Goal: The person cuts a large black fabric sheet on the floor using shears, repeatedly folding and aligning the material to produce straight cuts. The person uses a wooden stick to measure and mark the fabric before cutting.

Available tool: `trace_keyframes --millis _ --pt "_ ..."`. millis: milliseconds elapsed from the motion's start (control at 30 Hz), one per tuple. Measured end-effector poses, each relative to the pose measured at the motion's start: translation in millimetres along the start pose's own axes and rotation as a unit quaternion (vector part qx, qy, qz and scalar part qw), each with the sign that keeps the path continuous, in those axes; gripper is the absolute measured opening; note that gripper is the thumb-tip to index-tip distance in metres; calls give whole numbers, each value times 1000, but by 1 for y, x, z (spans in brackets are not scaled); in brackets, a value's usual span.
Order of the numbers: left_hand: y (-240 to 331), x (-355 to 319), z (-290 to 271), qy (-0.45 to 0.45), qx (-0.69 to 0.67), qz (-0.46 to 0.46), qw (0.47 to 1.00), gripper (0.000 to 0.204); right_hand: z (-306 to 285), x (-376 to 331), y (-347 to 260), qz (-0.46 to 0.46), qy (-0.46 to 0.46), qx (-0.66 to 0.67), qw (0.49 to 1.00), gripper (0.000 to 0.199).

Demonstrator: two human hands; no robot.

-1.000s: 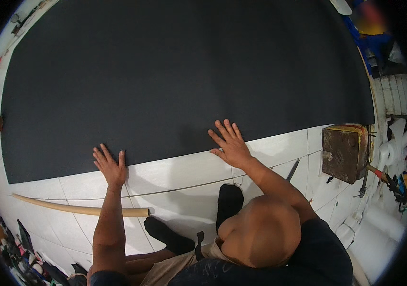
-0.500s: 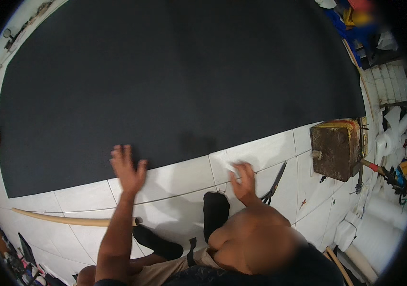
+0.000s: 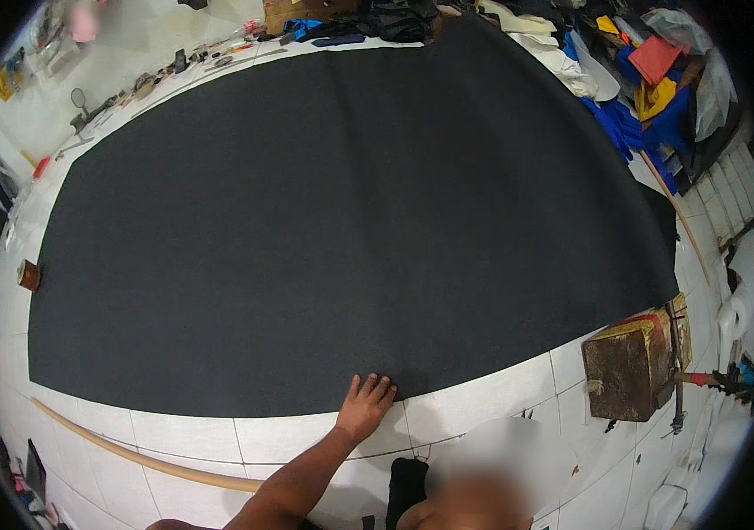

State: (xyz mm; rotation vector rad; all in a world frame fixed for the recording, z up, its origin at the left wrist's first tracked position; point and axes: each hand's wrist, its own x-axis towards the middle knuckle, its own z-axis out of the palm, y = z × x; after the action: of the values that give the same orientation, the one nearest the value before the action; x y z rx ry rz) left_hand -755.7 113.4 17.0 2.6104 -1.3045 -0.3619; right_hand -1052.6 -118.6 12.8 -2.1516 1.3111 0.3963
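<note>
A large black sheet [image 3: 306, 221] lies spread over the white tiled floor. At its near edge my left hand [image 3: 366, 408] rests palm down, fingers stretched onto the material and slightly apart, holding nothing. Faint folds run up the sheet to the right of its middle. My right hand does not show; a blurred patch covers the area right of my dark-socked foot [image 3: 406, 486].
A long tan curved strip [image 3: 147, 461] lies near left, partly behind my forearm. A worn brown box [image 3: 628, 375] stands by the sheet's right corner. A small rusty tin [image 3: 29, 276] sits at the left edge. Blue fabric and plastic bags [image 3: 651, 97] pile up far right.
The view has tilted up, showing the sheet's far edge and the wall. My left hand has moved right along the near edge. My right hand has gone out of sight.
</note>
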Motion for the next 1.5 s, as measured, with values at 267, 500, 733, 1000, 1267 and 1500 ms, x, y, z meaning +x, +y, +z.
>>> trace_keyframes --millis 267,500,733,1000,1267,1500 --pt "9 0 10 61 -50 -31 996 34 2 9 -1 -32 -46 28 998 31" --pt "11 1 21 87 -94 -56 990 30 5 5 -3 -61 -101 84 989 27" --pt "13 3 18 169 -102 -73 978 20 37 0 -33 -38 -208 204 956 26" --pt "18 8 8 138 -127 -94 978 20 97 3 -60 28 -327 361 873 27" --pt "26 17 8 174 -145 -119 967 19 117 7 -52 87 -373 458 802 31" --pt "26 16 12 186 -123 -116 968 15 68 -25 -114 -95 -262 287 917 30"
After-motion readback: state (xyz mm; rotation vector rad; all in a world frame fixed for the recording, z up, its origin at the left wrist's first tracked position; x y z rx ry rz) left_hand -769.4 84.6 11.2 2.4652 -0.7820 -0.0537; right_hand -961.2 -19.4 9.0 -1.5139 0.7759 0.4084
